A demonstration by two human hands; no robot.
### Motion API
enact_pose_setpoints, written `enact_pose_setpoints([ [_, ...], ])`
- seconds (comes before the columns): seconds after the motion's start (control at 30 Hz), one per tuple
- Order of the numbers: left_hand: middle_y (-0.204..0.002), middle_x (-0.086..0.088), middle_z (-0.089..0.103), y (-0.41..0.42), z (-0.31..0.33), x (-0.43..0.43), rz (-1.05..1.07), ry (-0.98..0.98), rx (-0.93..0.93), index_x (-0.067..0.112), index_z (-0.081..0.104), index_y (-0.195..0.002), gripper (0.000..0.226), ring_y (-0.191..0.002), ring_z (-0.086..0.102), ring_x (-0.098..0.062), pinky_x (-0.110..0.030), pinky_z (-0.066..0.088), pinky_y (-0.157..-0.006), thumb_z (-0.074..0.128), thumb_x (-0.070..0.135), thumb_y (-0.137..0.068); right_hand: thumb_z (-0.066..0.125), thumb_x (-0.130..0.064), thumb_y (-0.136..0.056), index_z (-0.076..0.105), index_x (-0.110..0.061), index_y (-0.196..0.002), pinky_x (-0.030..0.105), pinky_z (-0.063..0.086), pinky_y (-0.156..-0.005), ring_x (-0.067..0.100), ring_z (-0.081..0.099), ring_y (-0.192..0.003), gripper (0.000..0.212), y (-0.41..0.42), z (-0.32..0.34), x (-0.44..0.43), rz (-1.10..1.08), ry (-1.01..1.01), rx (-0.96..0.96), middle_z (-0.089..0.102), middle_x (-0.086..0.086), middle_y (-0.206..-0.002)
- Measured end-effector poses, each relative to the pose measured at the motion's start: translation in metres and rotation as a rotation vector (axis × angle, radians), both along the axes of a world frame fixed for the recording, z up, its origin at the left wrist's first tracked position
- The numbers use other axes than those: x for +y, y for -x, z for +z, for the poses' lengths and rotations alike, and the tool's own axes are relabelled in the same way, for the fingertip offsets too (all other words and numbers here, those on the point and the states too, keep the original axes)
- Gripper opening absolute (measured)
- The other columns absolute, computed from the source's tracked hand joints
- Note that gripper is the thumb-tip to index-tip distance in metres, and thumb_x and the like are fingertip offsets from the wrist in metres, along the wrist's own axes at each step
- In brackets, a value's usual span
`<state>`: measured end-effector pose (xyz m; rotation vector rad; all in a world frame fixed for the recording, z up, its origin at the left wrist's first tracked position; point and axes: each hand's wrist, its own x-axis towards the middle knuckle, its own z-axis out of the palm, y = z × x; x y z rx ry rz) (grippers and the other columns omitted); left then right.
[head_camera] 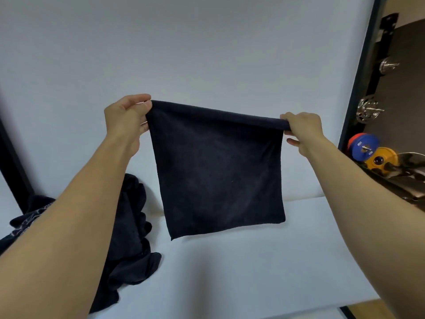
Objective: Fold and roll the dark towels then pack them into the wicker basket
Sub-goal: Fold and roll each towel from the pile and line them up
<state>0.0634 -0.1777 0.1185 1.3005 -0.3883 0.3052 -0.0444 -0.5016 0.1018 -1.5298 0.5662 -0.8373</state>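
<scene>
A dark towel hangs in the air in front of me, stretched flat above the white table. My left hand pinches its upper left corner. My right hand pinches its upper right corner, a little lower than the left. The towel's bottom edge hangs free just above the table. A heap of more dark towels lies crumpled on the table at the left, partly hidden behind my left forearm. No wicker basket is in view.
A white wall rises behind the table. At the right a dark rack holds blue and yellow weight plates and chrome pegs. The table's front right corner ends near wooden flooring.
</scene>
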Motion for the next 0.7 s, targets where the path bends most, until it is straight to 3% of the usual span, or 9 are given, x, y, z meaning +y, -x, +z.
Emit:
enact_pose_setpoints([
  [0.17,-0.101,-0.009,0.068,0.000,0.000,-0.002,0.015,0.002,0.004,0.013,0.071,-0.103,0.016,-0.089,0.070,-0.019,-0.033,0.060,-0.084,0.064,0.005,-0.091,0.065,-0.022,-0.077,0.057,-0.011,-0.085,0.032,0.054,-0.069,0.021,0.061,-0.083,0.016,0.003,-0.001,-0.001,0.015,0.058,0.045,0.062,0.006,-0.087],
  [0.4,-0.100,-0.009,0.069,0.002,-0.002,0.003,0.033,0.030,0.031,0.012,0.071,-0.103,0.017,-0.090,0.070,-0.020,-0.036,0.059,-0.085,0.064,0.003,-0.090,0.068,-0.021,-0.089,0.063,-0.014,-0.101,0.036,0.057,-0.075,0.020,0.060,-0.081,0.015,0.009,-0.010,0.007,0.241,-0.123,0.043,0.063,0.003,-0.094],
  [0.47,-0.100,-0.010,0.069,0.003,-0.002,0.004,0.031,0.041,0.036,0.012,0.071,-0.102,0.017,-0.089,0.070,-0.020,-0.038,0.059,-0.086,0.064,0.003,-0.090,0.070,-0.027,-0.090,0.066,-0.015,-0.094,0.033,0.058,-0.075,0.019,0.063,-0.080,0.013,0.008,-0.014,0.008,0.280,-0.213,0.021,0.065,0.001,-0.091],
  [0.57,-0.103,-0.011,0.069,0.002,-0.002,0.006,0.043,0.056,0.041,0.010,0.071,-0.106,0.019,-0.091,0.070,-0.020,-0.037,0.059,-0.086,0.065,0.003,-0.090,0.070,-0.036,-0.089,0.072,-0.015,-0.083,0.031,0.059,-0.071,0.019,0.067,-0.075,0.022,0.007,-0.019,0.010,0.355,-0.311,0.008,0.069,0.001,-0.085],
  [0.63,-0.102,-0.011,0.069,0.002,-0.002,0.007,0.043,0.060,0.042,0.010,0.071,-0.105,0.018,-0.092,0.071,-0.021,-0.037,0.059,-0.086,0.065,0.002,-0.089,0.073,-0.041,-0.086,0.074,-0.012,-0.091,0.032,0.059,-0.072,0.020,0.070,-0.075,0.029,0.005,-0.023,0.014,0.451,-0.353,0.045,0.072,0.004,-0.088],
  [0.7,-0.099,-0.009,0.070,0.001,-0.003,0.008,0.037,0.061,0.042,0.011,0.072,-0.103,0.017,-0.093,0.071,-0.022,-0.038,0.059,-0.086,0.066,0.002,-0.089,0.077,-0.043,-0.077,0.071,-0.007,-0.103,0.037,0.058,-0.082,0.024,0.071,-0.088,0.044,0.005,-0.025,0.021,0.564,-0.360,0.086,0.073,0.009,-0.097],
])
